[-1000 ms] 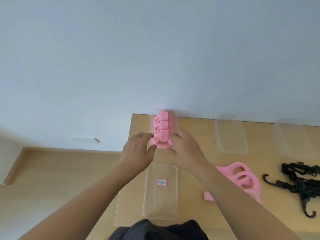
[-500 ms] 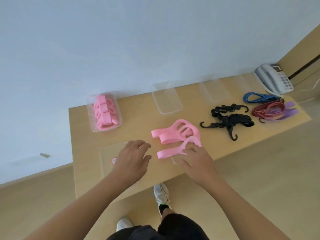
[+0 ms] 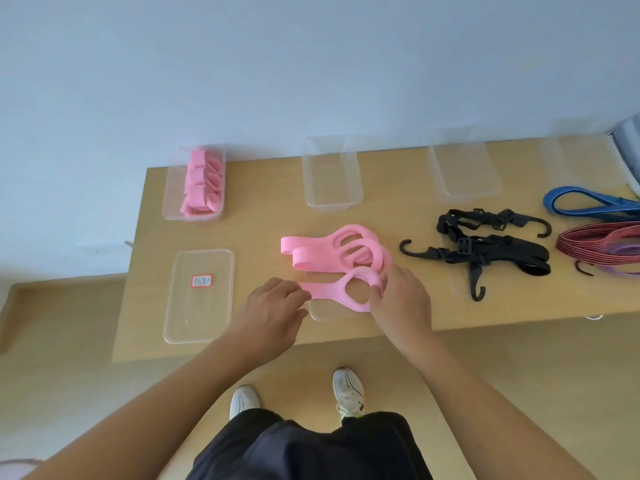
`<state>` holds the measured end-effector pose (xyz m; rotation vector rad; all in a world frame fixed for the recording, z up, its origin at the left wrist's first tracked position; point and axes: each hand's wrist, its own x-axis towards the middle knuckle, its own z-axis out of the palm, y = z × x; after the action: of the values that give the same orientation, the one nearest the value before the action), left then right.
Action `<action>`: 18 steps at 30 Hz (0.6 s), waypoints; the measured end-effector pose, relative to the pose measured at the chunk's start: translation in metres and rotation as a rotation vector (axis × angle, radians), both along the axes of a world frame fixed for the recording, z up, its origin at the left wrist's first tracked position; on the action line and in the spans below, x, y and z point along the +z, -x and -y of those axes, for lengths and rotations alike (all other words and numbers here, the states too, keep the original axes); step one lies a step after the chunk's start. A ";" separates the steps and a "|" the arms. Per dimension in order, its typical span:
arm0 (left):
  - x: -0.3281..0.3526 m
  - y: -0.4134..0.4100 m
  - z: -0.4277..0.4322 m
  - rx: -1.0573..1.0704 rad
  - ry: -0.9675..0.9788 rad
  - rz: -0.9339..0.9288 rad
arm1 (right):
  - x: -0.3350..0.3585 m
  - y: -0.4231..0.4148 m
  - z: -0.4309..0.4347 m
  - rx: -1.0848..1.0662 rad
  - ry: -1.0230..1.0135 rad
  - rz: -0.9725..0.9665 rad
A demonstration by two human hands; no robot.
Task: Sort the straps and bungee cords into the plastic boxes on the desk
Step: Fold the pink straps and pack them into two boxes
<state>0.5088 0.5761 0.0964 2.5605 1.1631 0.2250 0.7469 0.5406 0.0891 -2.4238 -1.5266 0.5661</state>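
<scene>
Your left fingertips (image 3: pixel 300 296) are drawn together and pinch the straight tail of a flat pink strap with a ring-shaped end (image 3: pixel 332 292). Your right fingers (image 3: pixel 378 288) are curled over the right side of its ring. The left hand (image 3: pixel 273 311) and right hand (image 3: pixel 403 301) sit just below frame centre, backs up, with the strap spanning the gap between them over the near part of the pale wooden desk (image 3: pixel 249 237).

A clear plastic piece (image 3: pixel 327 315) lies on the desk under the strap. Contact between the two cannot be confirmed.

Directly above, and right against the ring, lies a loose pile of matching pink straps (image 3: pixel 311 252).

In the upper left of the frame, a clear rectangular plastic box (image 3: pixel 172 202) holds folded pink straps (image 3: pixel 202 181). Two empty clear plastic boxes (image 3: pixel 332 201) (image 3: pixel 465 191) stand to its right along the desk's far edge.

At the left, a shallow clear tray with a red-bordered label (image 3: pixel 199 320) lies flat on the desk.

Right of centre lies a tangle of black webbing straps with hooks (image 3: pixel 485 251). At the right edge of the frame, a blue bungee cord (image 3: pixel 581 202) lies above a coiled red bungee cord (image 3: pixel 588 251).
</scene>
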 end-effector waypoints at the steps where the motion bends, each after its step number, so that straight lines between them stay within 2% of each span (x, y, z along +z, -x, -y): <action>1: -0.001 -0.004 0.004 0.002 -0.007 -0.004 | -0.001 -0.003 0.000 0.012 -0.032 -0.045; 6: 0.017 -0.029 0.017 0.110 0.021 -0.001 | 0.012 -0.015 -0.005 0.221 -0.147 -0.356; 11: 0.047 -0.046 0.009 0.382 0.270 0.111 | 0.049 -0.013 -0.026 0.336 -0.291 -0.466; 14: 0.067 -0.047 -0.001 0.431 0.353 0.168 | 0.086 -0.004 -0.036 0.363 -0.362 -0.530; 18: 0.094 -0.047 -0.016 0.497 0.451 0.378 | 0.138 0.000 -0.046 0.388 -0.490 -0.552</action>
<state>0.5554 0.5917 0.1906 1.7250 1.4725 0.4743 0.7469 0.5863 0.2275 -1.4635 -1.6358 0.7452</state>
